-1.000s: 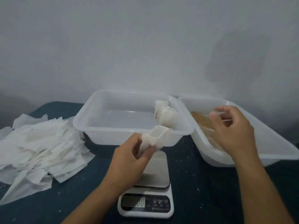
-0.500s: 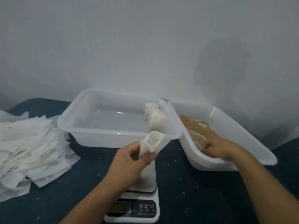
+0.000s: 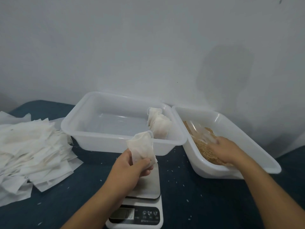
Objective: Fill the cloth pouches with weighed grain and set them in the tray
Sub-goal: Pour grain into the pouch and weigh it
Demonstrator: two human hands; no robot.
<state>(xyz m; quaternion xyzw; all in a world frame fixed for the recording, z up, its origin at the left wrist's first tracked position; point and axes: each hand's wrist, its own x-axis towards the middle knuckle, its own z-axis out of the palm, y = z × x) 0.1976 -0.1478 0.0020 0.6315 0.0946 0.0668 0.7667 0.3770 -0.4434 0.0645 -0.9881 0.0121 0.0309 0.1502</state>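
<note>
I see my left hand raised over the steel plate of the white digital kitchen scale, its thumb and fingers pinching the lower part of a small white cloth pouch. The pouch stands upright above that hand with its mouth gaping upward.

Just beyond the left hand sits the clear rectangular plastic tray on the dark blue table. Two filled white pouches lean together in the tray's far corner on the side nearer my right hand (they touch the tray wall there).

My right hand reaches into a second clear plastic tub, which is tilted, its near edge resting on the table to the right of the scale. The hand lies palm down on the heap of tan grain, fingers spread forward over it and over a crumpled bit of clear plastic film; I cannot tell whether the fingers hold any grain.

Well to the left of the left hand lies a loose pile of flat white empty pouches, spilling toward the table's edge. Pale specks are scattered on the table around the scale. The scale's display, below my left wrist, is too dim to read.
</note>
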